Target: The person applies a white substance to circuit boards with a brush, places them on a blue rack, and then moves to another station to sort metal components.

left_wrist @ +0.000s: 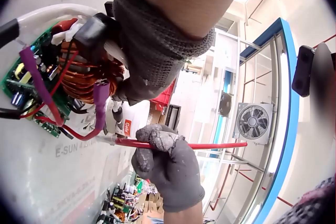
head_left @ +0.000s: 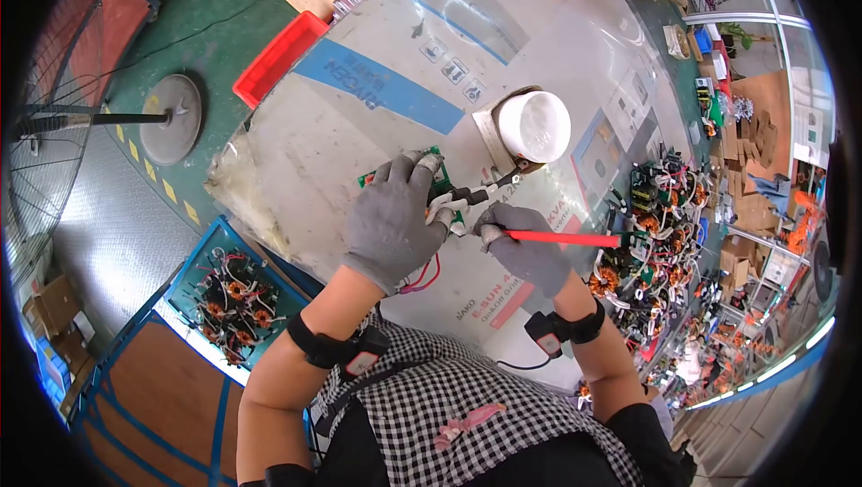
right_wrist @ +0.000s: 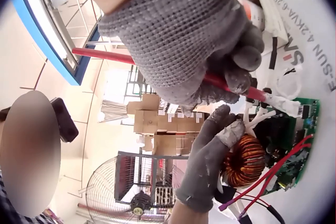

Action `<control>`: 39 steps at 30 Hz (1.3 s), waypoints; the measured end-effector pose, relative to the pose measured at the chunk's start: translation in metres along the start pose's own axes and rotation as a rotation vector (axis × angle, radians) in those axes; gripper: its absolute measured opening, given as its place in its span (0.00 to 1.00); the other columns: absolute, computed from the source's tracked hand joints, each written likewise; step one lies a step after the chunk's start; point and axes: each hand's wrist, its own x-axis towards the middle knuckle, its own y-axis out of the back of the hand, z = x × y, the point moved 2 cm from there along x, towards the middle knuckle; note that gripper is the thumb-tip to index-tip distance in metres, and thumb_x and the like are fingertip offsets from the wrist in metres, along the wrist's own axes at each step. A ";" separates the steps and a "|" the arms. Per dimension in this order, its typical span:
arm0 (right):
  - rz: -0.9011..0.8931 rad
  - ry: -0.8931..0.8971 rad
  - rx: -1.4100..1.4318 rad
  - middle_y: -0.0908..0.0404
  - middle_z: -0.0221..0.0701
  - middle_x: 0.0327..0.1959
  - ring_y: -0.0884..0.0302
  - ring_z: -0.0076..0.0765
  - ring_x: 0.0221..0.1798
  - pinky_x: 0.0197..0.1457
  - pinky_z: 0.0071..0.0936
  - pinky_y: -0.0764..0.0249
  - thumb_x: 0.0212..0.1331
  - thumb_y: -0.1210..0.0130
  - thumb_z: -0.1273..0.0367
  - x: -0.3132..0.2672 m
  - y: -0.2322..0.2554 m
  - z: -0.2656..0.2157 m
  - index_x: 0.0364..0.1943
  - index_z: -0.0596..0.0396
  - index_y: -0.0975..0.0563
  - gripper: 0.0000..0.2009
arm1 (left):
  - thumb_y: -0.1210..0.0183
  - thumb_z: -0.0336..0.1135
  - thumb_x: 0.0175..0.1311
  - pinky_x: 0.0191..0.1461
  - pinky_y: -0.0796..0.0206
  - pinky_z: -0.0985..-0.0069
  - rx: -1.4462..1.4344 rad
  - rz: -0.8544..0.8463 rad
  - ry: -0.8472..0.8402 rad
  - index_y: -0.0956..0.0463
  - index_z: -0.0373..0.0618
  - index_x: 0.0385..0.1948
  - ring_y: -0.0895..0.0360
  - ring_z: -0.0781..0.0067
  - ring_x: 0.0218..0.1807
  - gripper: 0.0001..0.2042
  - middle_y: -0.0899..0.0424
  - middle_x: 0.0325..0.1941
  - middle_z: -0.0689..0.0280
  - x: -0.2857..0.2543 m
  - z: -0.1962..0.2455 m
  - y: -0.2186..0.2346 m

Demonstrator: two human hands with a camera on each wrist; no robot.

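Observation:
My gloved left hand holds a green circuit board over the table, fingers and thumb around its parts. A copper-wound ring coil on the board sits against that hand, with red and purple-ended wires hanging from it. My gloved right hand grips a thin red stick near its working end. The stick's tip is coated in white paste and lies right at the board's white leads in the right wrist view. Both gloves carry white smears on the fingers.
A white tub stands on the printed table cover beyond the hands. Many wired boards crowd the right side. More coils and wires fill a blue-edged tray at left. A red bin sits at the far left edge.

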 end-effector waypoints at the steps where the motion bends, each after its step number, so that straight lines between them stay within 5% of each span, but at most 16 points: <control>1: -0.036 -0.018 0.011 0.21 0.34 0.23 0.22 0.30 0.25 0.31 0.29 0.27 0.61 0.49 0.73 -0.001 0.004 -0.001 0.30 0.60 0.25 0.05 | 0.36 0.38 0.49 0.56 0.29 0.64 -0.001 -0.009 0.000 0.31 0.40 0.55 0.26 0.53 0.56 0.29 0.26 0.55 0.55 0.000 0.000 0.002; 8: 0.036 -0.103 0.232 0.27 0.27 0.19 0.32 0.20 0.21 0.26 0.22 0.33 0.59 0.51 0.76 -0.036 0.026 -0.016 0.31 0.61 0.24 0.05 | 0.33 0.41 0.47 0.59 0.32 0.61 0.046 0.005 -0.039 0.32 0.40 0.57 0.27 0.51 0.58 0.33 0.27 0.58 0.53 -0.002 0.000 0.000; 11: 0.199 0.029 0.467 0.27 0.28 0.22 0.32 0.20 0.22 0.27 0.22 0.32 0.60 0.52 0.76 -0.057 0.050 -0.024 0.34 0.62 0.24 0.05 | 0.31 0.44 0.43 0.59 0.32 0.59 0.190 0.034 -0.059 0.33 0.40 0.60 0.28 0.48 0.60 0.38 0.30 0.62 0.51 -0.015 0.005 0.004; 14: 0.281 0.126 0.505 0.25 0.29 0.33 0.25 0.21 0.30 0.32 0.21 0.28 0.63 0.50 0.74 -0.066 0.055 -0.033 0.40 0.60 0.24 0.06 | 0.30 0.45 0.42 0.61 0.33 0.59 0.324 -0.077 -0.013 0.33 0.39 0.61 0.30 0.48 0.62 0.40 0.32 0.65 0.50 -0.029 0.011 0.009; 18: 0.131 0.222 0.430 0.23 0.33 0.34 0.22 0.28 0.33 0.35 0.24 0.26 0.61 0.47 0.74 -0.049 0.037 -0.021 0.41 0.58 0.22 0.06 | 0.30 0.46 0.41 0.62 0.33 0.60 0.280 -0.243 0.040 0.33 0.39 0.62 0.29 0.50 0.60 0.41 0.33 0.66 0.54 -0.033 0.009 0.011; 24: 0.414 0.547 -0.156 0.17 0.35 0.32 0.21 0.44 0.36 0.40 0.37 0.25 0.53 0.41 0.72 -0.013 -0.001 0.002 0.34 0.55 0.21 0.05 | 0.31 0.47 0.39 0.61 0.32 0.61 0.312 -0.293 0.031 0.32 0.40 0.60 0.28 0.51 0.58 0.40 0.32 0.64 0.56 -0.031 0.012 0.012; 39: 0.548 0.431 -0.025 0.17 0.35 0.30 0.20 0.45 0.33 0.38 0.37 0.24 0.55 0.44 0.73 0.002 -0.022 0.013 0.32 0.54 0.19 0.04 | 0.29 0.45 0.39 0.62 0.33 0.62 0.297 -0.243 0.005 0.31 0.41 0.59 0.29 0.51 0.59 0.39 0.32 0.64 0.56 -0.033 0.009 0.008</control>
